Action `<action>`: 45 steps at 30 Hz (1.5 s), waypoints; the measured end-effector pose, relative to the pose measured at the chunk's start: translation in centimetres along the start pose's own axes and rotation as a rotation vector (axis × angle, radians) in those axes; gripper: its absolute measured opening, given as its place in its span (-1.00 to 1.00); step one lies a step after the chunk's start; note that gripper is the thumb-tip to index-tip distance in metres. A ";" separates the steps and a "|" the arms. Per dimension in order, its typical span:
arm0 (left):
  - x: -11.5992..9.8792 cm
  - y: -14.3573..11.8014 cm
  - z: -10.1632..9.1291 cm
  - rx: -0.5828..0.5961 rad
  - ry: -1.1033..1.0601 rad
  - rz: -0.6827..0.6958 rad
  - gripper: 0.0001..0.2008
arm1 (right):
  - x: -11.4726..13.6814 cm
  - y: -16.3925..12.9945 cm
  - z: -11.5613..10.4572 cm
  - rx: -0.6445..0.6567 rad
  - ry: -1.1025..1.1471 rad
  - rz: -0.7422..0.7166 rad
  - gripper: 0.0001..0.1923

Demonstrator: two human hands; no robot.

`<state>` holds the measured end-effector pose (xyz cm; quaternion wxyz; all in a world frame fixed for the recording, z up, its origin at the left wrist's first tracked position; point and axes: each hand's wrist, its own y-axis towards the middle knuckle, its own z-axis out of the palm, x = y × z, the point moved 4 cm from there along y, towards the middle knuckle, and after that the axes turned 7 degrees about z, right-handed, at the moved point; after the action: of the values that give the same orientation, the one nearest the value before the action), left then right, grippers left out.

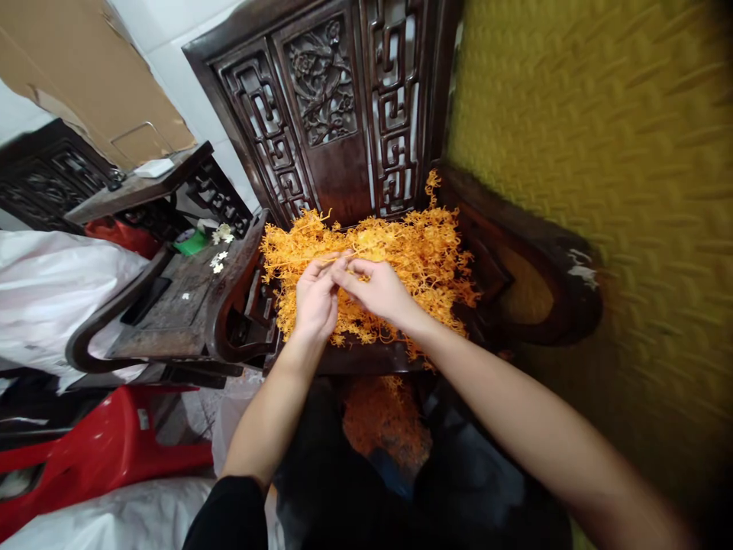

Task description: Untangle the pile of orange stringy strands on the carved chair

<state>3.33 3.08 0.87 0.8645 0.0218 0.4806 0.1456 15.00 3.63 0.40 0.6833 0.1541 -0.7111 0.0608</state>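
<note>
Left hand (314,299) and right hand (375,290) met fingertip to fingertip, both pinching one orange sprig (343,257). Sprig pile (424,260) lay on carved chair (337,114) seat, just beyond hands. Red stool (108,447) near left.

The scene is lit evenly and rather softly from above, and the orange sprigs (401,260) at the centre are rendered bright and sharp, while the space below the seat toward six o'clock is left in deep shadow. Heavy motion blur is seen on the yellow wall (601,153) from one to four o'clock. Straight lines are bent outward by wide-angle distortion toward the edges, most at nine o'clock, and no glare is found.
</note>
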 end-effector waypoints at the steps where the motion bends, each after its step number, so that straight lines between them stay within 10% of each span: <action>1: 0.0 0.0 0.1 -0.011 -0.012 -0.003 -0.82 | 0.0 -0.1 0.2 0.001 0.022 -0.051 -0.51; 11: 0.3 0.8 0.1 -0.165 -0.031 0.021 -0.83 | 0.4 0.0 0.5 0.046 -0.001 -0.059 -0.51; 16: -1.4 4.6 -3.9 -0.401 0.063 0.172 -0.87 | 2.3 -2.2 0.5 0.020 -0.116 -0.187 -0.55; 26: -1.5 2.6 -2.9 0.027 0.204 0.106 -0.76 | -0.9 0.8 -4.3 -0.139 0.451 0.171 -0.70; 37: -1.2 1.8 -2.0 0.198 0.191 0.101 -0.64 | -1.4 0.8 -2.8 0.187 -0.014 0.104 -0.45; 45: -2.2 1.2 -2.1 0.181 0.483 0.201 -0.60 | -0.5 0.8 -1.8 0.032 -0.247 -0.107 -0.56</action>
<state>0.21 3.38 1.76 0.7008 0.1113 0.6791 0.1879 16.52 5.01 0.09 0.5904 0.2090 -0.7795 0.0162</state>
